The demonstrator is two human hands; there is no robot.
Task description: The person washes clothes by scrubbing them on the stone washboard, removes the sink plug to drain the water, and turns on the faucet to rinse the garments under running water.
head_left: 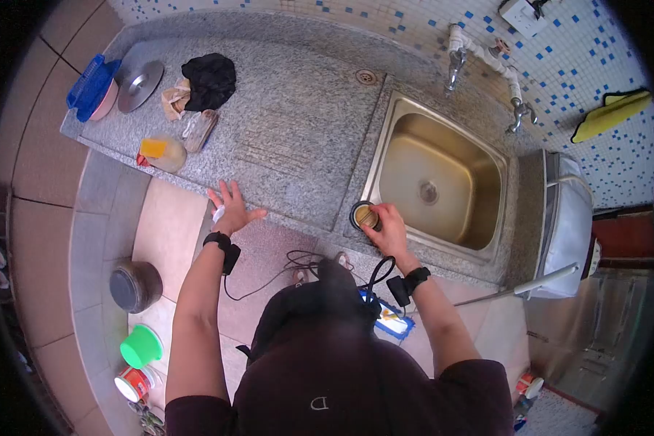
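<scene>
My right hand grips a small round brush, tan on top with a dark rim, on the granite counter beside the steel sink. At the counter's front edge, my left hand has its fingers spread, with a small white thing against the palm side near the thumb base. The granite counter has carved grooves in its middle. Left of my left hand, an orange sponge rests on a clear container.
A black cloth, metal lid and blue basket sit at the counter's left. Taps stick out above the sink. On the floor are a green bucket, a dark pot and a trailing cable.
</scene>
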